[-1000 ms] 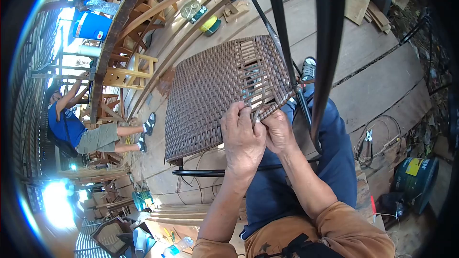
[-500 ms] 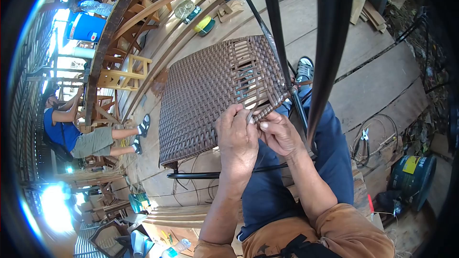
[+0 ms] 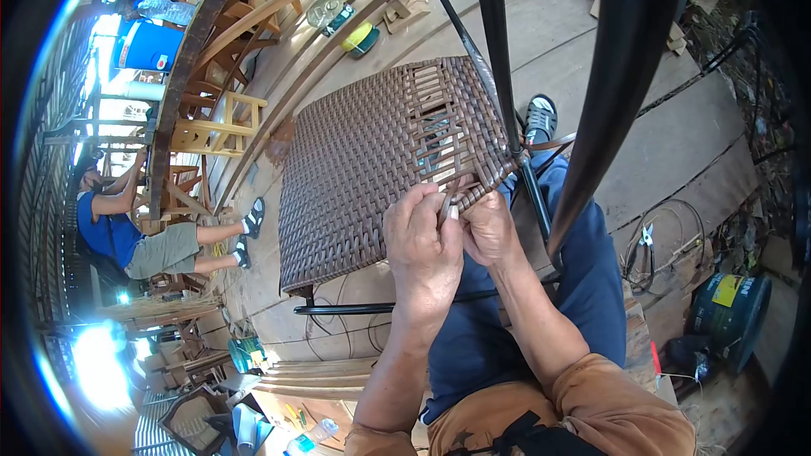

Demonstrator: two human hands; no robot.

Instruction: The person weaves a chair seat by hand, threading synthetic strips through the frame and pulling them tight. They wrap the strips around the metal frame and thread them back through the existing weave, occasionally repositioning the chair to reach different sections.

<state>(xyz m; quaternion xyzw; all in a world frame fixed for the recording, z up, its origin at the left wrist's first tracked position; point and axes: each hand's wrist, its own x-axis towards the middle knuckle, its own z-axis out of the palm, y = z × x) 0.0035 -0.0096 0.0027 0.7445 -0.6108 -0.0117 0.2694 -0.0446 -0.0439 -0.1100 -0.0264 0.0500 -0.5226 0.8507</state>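
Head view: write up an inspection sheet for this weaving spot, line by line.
surface: plank floor, bare wood.
job's things: woven panel on a black frame, tilted over the lap; loose strands not yet woven near its right edge.
clutter: cutters, green tub, yellow item.
grips: left hand pinches a strand; right hand is curled at the panel's edge and touches the left, its hold hidden.
cables: wire loops on the floor by the cutters.
surroundings: seated person in blue, wooden frames, blue drum.
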